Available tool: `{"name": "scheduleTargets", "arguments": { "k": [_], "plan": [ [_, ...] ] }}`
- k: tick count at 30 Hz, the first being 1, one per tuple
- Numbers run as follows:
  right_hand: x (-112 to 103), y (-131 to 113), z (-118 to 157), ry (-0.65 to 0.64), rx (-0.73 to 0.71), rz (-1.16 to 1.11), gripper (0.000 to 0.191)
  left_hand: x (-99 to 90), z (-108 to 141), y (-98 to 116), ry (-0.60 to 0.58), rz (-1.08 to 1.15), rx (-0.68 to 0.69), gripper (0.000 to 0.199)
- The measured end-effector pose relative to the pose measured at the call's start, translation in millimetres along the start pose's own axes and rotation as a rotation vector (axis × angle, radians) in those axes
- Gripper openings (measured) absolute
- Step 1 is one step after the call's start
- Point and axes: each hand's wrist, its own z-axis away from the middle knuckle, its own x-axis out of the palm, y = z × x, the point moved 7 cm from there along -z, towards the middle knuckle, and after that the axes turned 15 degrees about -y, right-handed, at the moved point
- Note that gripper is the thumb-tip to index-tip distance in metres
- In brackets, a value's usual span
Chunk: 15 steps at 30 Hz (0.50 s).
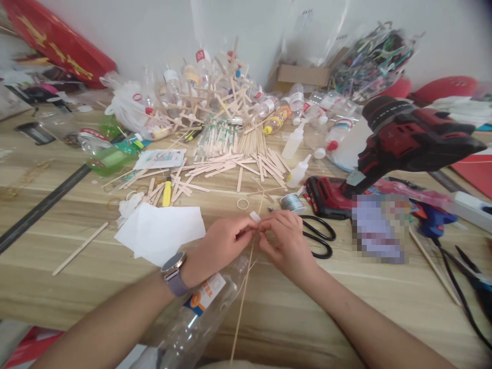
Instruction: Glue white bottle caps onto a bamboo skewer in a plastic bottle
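My left hand (230, 241), with a watch on its wrist, and my right hand (284, 241) meet at the middle of the table. Their fingertips are pinched together around a small white piece (254, 217). A long thin wooden stick (242, 312) runs under the fingertips, from the near edge up past the hands. Beneath my left forearm lies a clear plastic bottle (192, 320) with a blue and orange label. Black-handled scissors (321, 238) are just right of my right hand, and a white ring (242, 204) lies beyond the fingers.
White paper (161, 230) lies left of my left hand. Craft sticks (219, 166), skewers (253, 138) and plastic bottles (277, 120) fill the back. A red and black drill (400, 138), a wire spool (292, 202) and a blue glue gun (432, 218) are at right.
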Motion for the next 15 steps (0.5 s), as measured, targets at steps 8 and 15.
{"name": "scheduleTargets", "arguments": {
  "k": [8,15],
  "plan": [
    [1,0,0,0.015,-0.006,0.012,0.011,10.0,-7,-14,-0.152,0.384,-0.107,0.014],
    [-3,-2,2,0.057,-0.068,-0.003,0.01,22.9,-5,-27,-0.206,0.88,-0.273,0.022]
  ]
}}
